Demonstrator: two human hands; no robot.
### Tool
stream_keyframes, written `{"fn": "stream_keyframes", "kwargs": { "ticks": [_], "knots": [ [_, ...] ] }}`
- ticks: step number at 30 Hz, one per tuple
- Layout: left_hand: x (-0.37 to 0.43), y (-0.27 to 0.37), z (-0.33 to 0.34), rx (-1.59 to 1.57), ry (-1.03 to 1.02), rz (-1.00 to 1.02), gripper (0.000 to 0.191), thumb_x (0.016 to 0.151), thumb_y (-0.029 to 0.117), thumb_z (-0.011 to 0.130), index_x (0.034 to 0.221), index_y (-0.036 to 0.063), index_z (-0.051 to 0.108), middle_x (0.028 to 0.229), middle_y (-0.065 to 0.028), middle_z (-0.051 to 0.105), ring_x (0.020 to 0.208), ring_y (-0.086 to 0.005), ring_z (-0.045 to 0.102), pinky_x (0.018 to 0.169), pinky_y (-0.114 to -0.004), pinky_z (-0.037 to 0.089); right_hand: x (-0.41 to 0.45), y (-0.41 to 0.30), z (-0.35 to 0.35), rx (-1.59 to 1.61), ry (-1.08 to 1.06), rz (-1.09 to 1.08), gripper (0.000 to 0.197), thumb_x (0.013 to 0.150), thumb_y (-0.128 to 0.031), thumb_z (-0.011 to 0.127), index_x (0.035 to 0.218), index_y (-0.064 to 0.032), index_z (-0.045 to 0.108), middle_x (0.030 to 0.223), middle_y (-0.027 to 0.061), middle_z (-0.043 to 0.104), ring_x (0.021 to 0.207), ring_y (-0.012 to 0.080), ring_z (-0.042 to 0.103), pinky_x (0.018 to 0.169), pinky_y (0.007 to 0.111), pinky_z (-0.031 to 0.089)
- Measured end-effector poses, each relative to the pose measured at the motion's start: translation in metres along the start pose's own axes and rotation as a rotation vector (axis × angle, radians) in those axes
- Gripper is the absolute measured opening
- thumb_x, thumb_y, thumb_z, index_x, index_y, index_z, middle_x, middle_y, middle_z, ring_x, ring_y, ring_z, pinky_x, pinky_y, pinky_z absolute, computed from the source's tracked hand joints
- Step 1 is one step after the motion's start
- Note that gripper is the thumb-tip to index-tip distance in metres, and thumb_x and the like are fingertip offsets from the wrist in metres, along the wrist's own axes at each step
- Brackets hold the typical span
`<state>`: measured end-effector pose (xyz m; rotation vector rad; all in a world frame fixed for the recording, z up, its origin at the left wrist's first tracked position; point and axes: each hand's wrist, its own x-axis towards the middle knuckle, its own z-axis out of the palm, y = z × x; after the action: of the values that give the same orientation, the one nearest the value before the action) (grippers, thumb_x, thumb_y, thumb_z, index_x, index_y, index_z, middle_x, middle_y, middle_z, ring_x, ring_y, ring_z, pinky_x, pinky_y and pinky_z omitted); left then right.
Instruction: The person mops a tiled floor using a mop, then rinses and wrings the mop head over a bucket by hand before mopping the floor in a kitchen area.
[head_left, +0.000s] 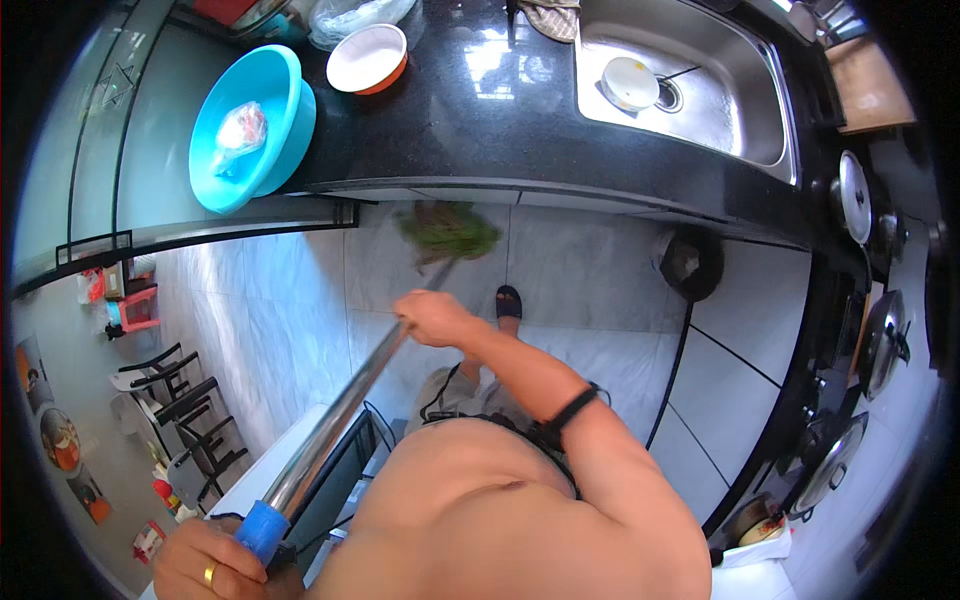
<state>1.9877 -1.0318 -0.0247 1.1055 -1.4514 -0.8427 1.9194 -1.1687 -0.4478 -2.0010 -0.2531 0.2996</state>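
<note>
Both my hands grip the metal handle (360, 382) of a mop, which slants from the lower left up towards the cabinet base. My left hand (214, 559), with a gold ring on one finger, closes around the top end by the blue grip (262, 529). Lower on the shaft, my right hand (439, 319) is wrapped around the bare metal. The green mop head (448, 231) is blurred and rests on the grey tiled floor (585, 277), close to the cabinet front.
Above the floor runs a black countertop (480, 142) with a turquoise basin (292, 142), a white-and-orange bowl (367, 60) and a steel sink (697, 97). A dark bin (694, 281) stands right of my sandalled foot (508, 301). Black-framed chairs (191, 412) are at left; lidded pans (885, 345) line the right.
</note>
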Motion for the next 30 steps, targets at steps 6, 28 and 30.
{"fn": "stream_keyframes", "kwargs": {
  "ticks": [6, 28, 30],
  "knots": [
    [0.004, -0.086, 0.032, -0.248, -0.011, 0.159, 0.023, 0.083, 0.016, 0.056, 0.062, 0.0105, 0.051, 0.064, -0.0041, 0.048, 0.058, -0.0252, 0.051, 0.064, -0.039, 0.043, -0.129, 0.089, -0.062, -0.284, 0.608, 0.276, 0.029, 0.066, 0.003, 0.061, 0.092, -0.0102, 0.06, 0.101, 0.0122, 0.061, 0.1, 0.0338, 0.057, 0.083, 0.041, 0.049],
    [-0.134, 0.02, 0.024, 0.323, 0.729, -0.455, 0.03, 0.083, 0.027, 0.069, 0.062, 0.0072, 0.063, 0.056, -0.0023, 0.057, 0.05, -0.0181, 0.056, 0.061, -0.042, 0.05, 0.193, -0.008, 0.098, 0.081, 0.08, -0.191, 0.007, 0.075, -0.002, 0.054, 0.081, -0.0037, 0.056, 0.088, 0.0167, 0.059, 0.094, 0.0375, 0.054, 0.082, 0.044, 0.045],
    [-0.116, 0.015, 0.007, 0.452, 0.757, -0.355, 0.027, 0.071, 0.012, 0.066, 0.05, 0.0042, 0.051, 0.052, -0.0067, 0.053, 0.049, -0.0198, 0.056, 0.056, -0.033, 0.05, 0.196, -0.019, 0.108, 0.098, 0.005, -0.18, 0.008, 0.077, -0.002, 0.054, 0.083, -0.0041, 0.058, 0.089, 0.0164, 0.06, 0.095, 0.0372, 0.055, 0.082, 0.044, 0.046]
  ]
}}
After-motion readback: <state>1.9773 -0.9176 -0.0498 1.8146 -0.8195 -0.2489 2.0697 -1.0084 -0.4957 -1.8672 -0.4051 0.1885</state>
